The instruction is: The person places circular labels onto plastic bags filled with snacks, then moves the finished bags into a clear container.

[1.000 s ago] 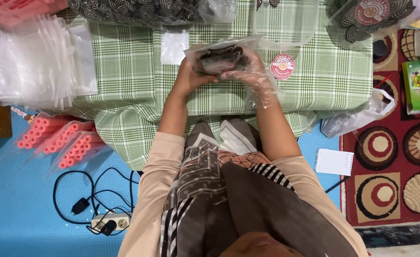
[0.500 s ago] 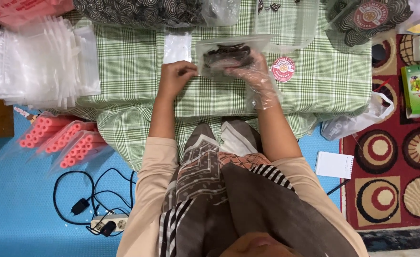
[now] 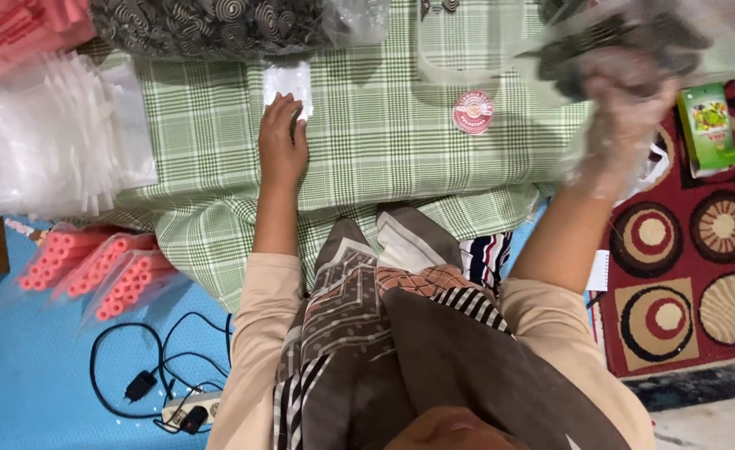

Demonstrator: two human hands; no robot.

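A person seated at a low worktop (image 3: 384, 158) draped in green checked cloth works with both hands spread wide apart. The left hand (image 3: 282, 142) lies flat on the cloth, palm down, its grip open and loose, with the fingertips (image 3: 288, 102) touching the near edge of a small clear bag (image 3: 288, 83) that rests flat on the cloth. The right hand (image 3: 626, 125), in a thin clear glove, is lifted up and out to the right, over the worktop's edge, its grip closed around a filled bag (image 3: 617, 42) of dark spiral pieces; the bag is blurred, so how the fingers sit on it cannot be told. Between the two hands a round pink sticker (image 3: 473, 112) lies on the cloth, apart from both. A large clear sack (image 3: 217, 25) of the same spiral pieces sits along the far edge, just beyond the small bag. A stack of empty clear bags (image 3: 50, 133) lies at the left end of the worktop, and packs of pink tubes (image 3: 92, 271) rest on the blue floor (image 3: 17, 383) below it, near a black cable (image 3: 134, 379). A green carton (image 3: 707, 125) lies on the patterned red rug (image 3: 692, 267) to the right.
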